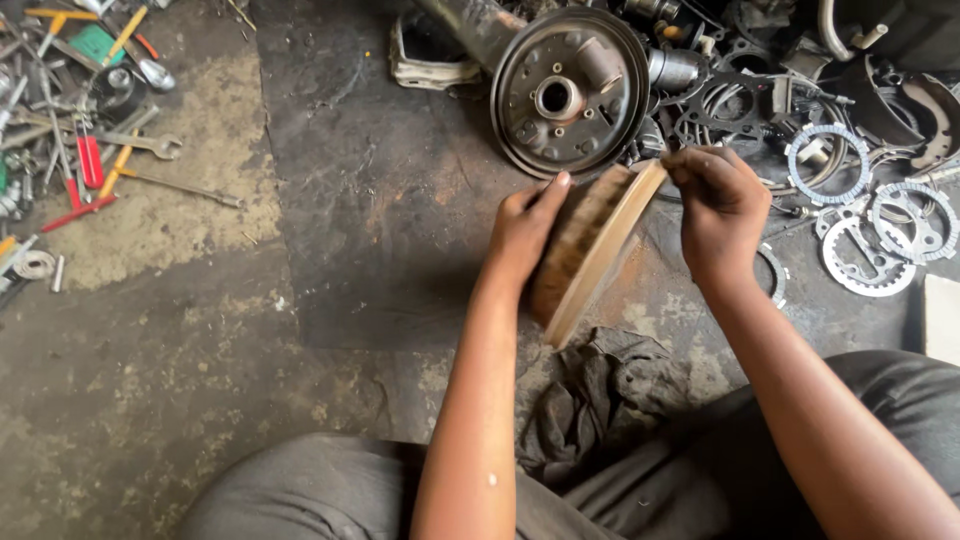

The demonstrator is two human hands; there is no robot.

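The left hand's fingers (545, 195) are wrapped over the rusty outer wall of a round, rust-brown metal brake drum (592, 250), the thumb laid along its upper edge; the left hand (522, 232) is thus clamped on the drum from nine o'clock. The right hand (722, 205) is closed on the drum's pale rim at two o'clock, fingertips pinching the edge. The drum is held tilted above the floor, its face running from one o'clock down to seven o'clock, between both hands and equally near each. A crumpled dark grey rag (600, 400) lies below at six o'clock. A grey steel backing plate on an axle (570, 95) stands at twelve o'clock, spanners and screwdrivers (90, 150) well apart at ten o'clock.
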